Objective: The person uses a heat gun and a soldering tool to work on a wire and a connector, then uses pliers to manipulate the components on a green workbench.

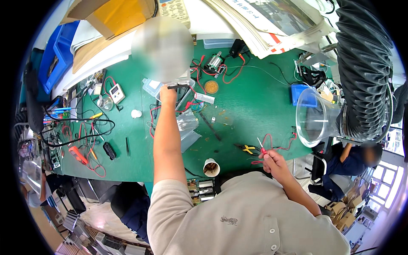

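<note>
Green bench (250, 114) — right hand (276, 165) around a red-handled tool (263, 151), left hand (168, 94) well apart, its grip unclear

Bright, fairly even light covers the green tabletop (255, 110), leaving only soft shadows — the clear plastic bag (187, 121) lying on it catches pale glints. Below and right of the tabletop, windows (386, 180) wash out nearly white; below its left end, the floor (102, 219) shines. A round blurred patch (162, 49) veils its far edge — fisheye distortion bends its sides
</note>
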A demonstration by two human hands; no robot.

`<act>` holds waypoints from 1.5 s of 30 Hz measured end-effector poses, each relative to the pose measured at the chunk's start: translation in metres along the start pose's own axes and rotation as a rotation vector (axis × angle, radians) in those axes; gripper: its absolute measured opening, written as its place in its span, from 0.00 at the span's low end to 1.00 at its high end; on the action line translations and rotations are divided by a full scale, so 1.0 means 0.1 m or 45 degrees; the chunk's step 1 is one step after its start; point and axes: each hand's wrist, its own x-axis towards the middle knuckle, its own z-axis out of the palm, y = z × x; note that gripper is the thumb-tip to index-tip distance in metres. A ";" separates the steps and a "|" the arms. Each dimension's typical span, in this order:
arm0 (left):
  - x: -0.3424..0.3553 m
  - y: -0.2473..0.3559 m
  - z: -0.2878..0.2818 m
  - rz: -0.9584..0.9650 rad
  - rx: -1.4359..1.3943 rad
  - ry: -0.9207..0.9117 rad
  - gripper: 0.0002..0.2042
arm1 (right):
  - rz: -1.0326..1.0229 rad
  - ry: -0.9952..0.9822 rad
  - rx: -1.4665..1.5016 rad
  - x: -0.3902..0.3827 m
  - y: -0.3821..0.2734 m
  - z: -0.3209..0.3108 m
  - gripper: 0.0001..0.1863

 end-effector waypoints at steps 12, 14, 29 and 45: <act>-1.07 0.31 -0.91 -0.132 -1.746 -0.022 0.08 | -0.129 -0.095 -0.060 -0.04 0.03 -0.10 0.12; -1.54 0.55 -1.10 -0.179 -2.243 -0.099 0.09 | -0.094 -0.178 -0.026 -0.07 -0.05 -0.05 0.12; -3.79 2.19 -1.69 0.066 -2.568 -0.399 0.06 | -0.744 -0.636 -0.588 -0.73 -0.89 0.06 0.13; -4.43 2.58 -1.64 0.178 -2.160 -0.194 0.07 | -0.730 -0.633 -0.608 -1.07 -0.86 -0.31 0.12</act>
